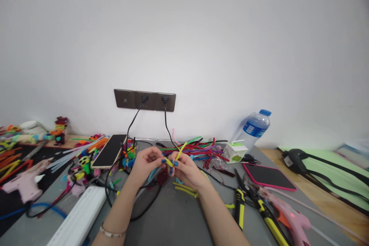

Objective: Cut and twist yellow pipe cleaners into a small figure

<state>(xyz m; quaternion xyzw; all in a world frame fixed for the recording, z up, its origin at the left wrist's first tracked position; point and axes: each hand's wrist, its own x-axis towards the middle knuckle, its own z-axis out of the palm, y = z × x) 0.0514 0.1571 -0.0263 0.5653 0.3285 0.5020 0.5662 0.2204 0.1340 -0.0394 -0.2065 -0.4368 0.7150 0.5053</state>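
Note:
A yellow pipe cleaner (181,150) is held up between both hands, bent, with one end sticking up to the right. My left hand (147,164) pinches it from the left between thumb and fingertip. From the right, my right hand (187,170) grips it with thumb and fingers, blue nail polish showing. Below the right hand, short yellow pipe cleaner pieces (185,189) lie on the grey mat (173,219). Something dark red (162,177) lies partly hidden beneath the hands.
Red, purple and green pipe cleaners (198,148) are heaped behind the hands. To the right are pliers (250,196), a pink glue gun (292,215), a pink-edged tablet (269,177), a small carton (235,152) and a bottle (255,128). Leftward lie a phone (111,150) and a white power strip (79,215).

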